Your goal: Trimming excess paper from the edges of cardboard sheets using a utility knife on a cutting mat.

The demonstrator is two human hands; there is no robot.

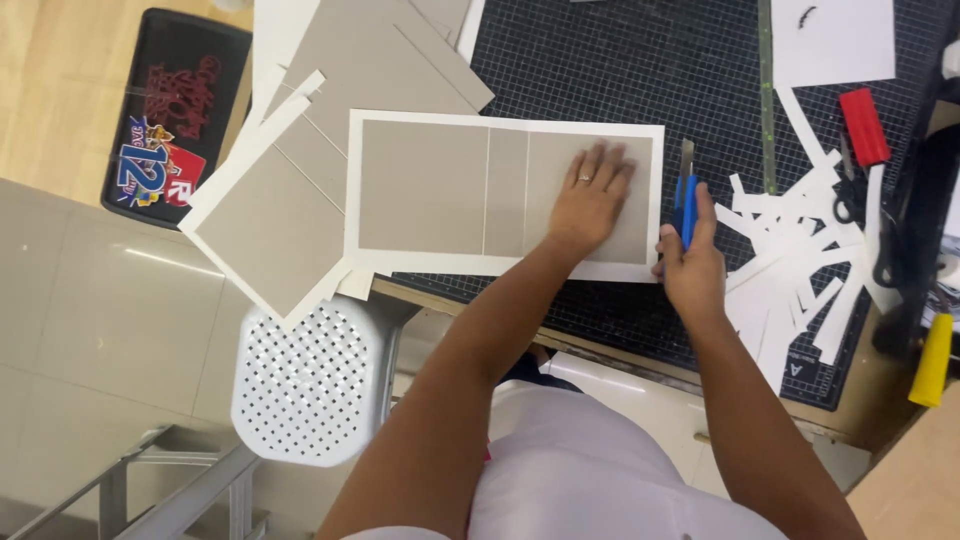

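Head view: both my hands at work on a dark gridded cutting mat (600,70).
Left hand (590,195): fingers spread flat, pinning the white sheet with three grey cardboard panels (450,190) so it cannot slide.
Right hand (692,262): clamped around the blue-handled utility knife (687,195), blade at the sheet's right edge.

Two hands: left hand (588,200), right hand (692,262). One ring (584,178) on left hand. One blue utility knife (688,195). One white sheet (505,195) carrying three grey board panels: wide left, narrow middle, wide right. One loose pile of grey boards (330,120) far left, exact number unclear. One dark cutting mat (620,70). One green ruler (766,95). One heap of white paper strips (800,250) right, too many to count. One red-handled tool (864,126). One yellow-handled tool (932,360). One white perforated stool (310,380) near left.
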